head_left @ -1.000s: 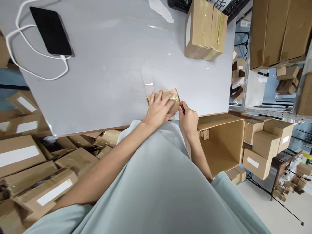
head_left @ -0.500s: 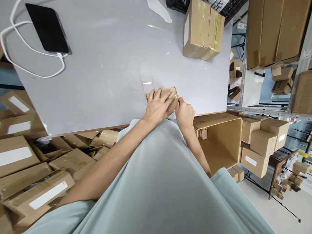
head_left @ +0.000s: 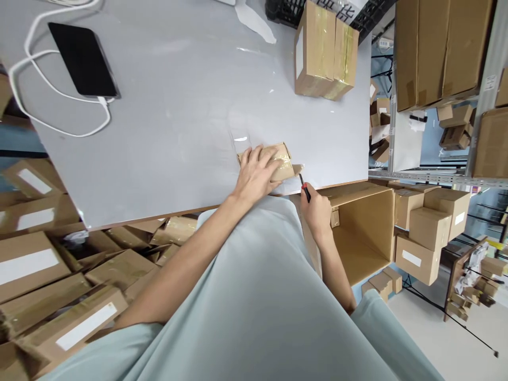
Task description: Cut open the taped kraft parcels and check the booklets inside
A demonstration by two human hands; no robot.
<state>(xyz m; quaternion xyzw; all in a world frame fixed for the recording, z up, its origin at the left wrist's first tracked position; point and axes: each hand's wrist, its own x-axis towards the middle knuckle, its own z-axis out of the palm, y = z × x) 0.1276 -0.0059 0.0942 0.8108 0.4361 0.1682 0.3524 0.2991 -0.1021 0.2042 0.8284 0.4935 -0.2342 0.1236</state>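
Grey and smooth, the worktop (head_left: pixel 166 143) fills the upper part of the frame that I watch from far away. Brown cardboard boxes (head_left: pixel 123 267) lie in a heap below its edge, at the lower left. At the upper left I see a black phone (head_left: pixel 83 61) with a white cable (head_left: pixel 105 114) plugged into its end. Two taped boxes (head_left: pixel 317 50) stand side by side at the upper right of the worktop, near a black plastic crate (head_left: pixel 283 12).

Close to the middle of the frame, a small cardboard box (head_left: pixel 284 163) lies on the worktop, near the lower edge. Shiny tape runs over it, and a brown flap (head_left: pixel 297 169) sticks out at its right end. The left hand (head_left: pixel 255 172) lies open on the box, fingers spread over the top. The right hand (head_left: pixel 316 210) is closed around a thin tool (head_left: pixel 306 191) with a red and black handle. Its tip is by the flap; I cannot tell if they touch. One big open carton (head_left: pixel 367 217) sits just right of that hand.
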